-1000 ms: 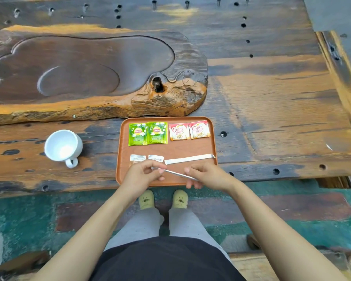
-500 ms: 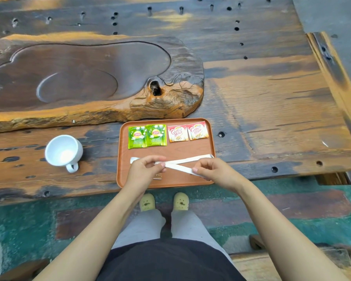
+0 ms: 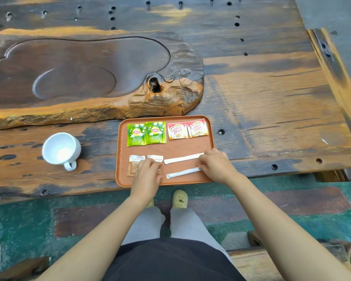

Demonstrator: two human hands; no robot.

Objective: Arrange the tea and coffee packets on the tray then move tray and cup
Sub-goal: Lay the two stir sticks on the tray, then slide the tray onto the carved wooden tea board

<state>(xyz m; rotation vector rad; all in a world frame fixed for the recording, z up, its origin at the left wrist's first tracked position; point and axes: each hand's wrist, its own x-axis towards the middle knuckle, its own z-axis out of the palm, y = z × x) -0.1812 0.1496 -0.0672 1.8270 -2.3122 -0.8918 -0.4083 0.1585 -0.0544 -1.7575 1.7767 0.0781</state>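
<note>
An orange-brown tray [image 3: 182, 147] lies at the table's near edge. Along its far side sit two green Lipton tea packets [image 3: 146, 133] and two Coffee-mate packets [image 3: 187, 129]. Nearer me are two small brown-and-white sachets [image 3: 134, 164] and two long white stick packets, an upper one [image 3: 182, 158] and a lower one [image 3: 181, 173], lying parallel. My left hand [image 3: 147, 174] covers the right-hand sachet, fingers curled on it. My right hand [image 3: 214, 165] pinches the right end of the lower stick and touches the upper one. A white cup [image 3: 61, 150] stands left of the tray, handle toward me.
A large carved wooden tea board [image 3: 85, 78] fills the table's far left, just behind the tray and cup. The plank table [image 3: 272, 102] has open wood to the right, with holes in it. Its near edge runs just below the tray.
The stick I held in both hands above the tray now lies flat below the other stick. My left hand has let it go and shifted left onto the small sachet.
</note>
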